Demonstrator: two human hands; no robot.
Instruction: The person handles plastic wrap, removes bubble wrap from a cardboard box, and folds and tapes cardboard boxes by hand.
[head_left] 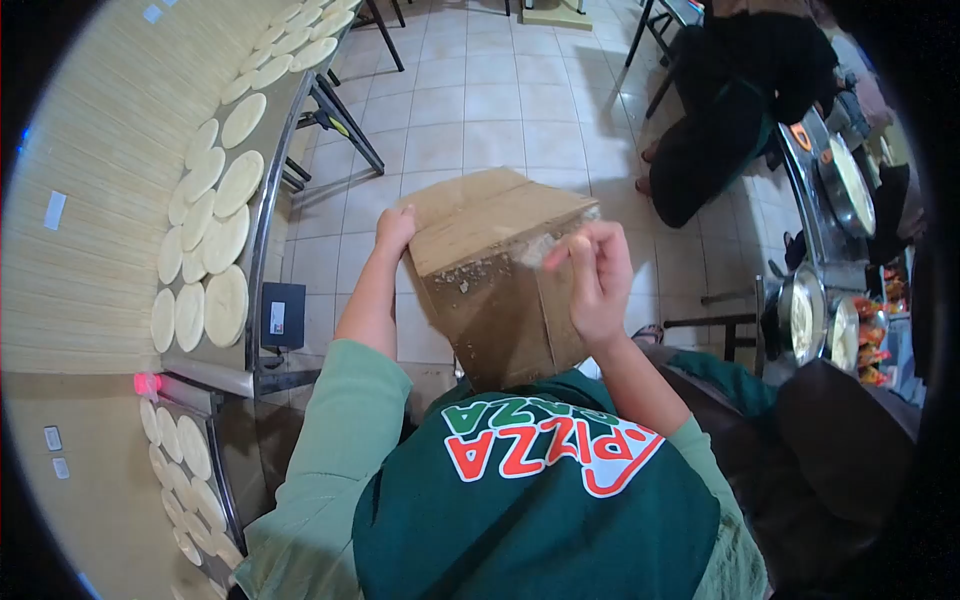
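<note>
A brown cardboard box is in front of my body, tilted, with a flap folded over its top side. My left hand is closed on the box's upper left edge. Over the box's right side, my right hand has its thumb and fingers pinched together. At those fingertips is a thin, whitish, see-through scrap, like tape or plastic film; its exact kind is unclear. Pale crumbs or torn bits cling along the flap's lower edge. The box's darker panel reaches down to my green apron.
Flat pale dough rounds cover a long metal table at left, with more on a lower surface. A dark box hangs by the table's edge. At right, a person in dark clothes is near a counter with metal bowls.
</note>
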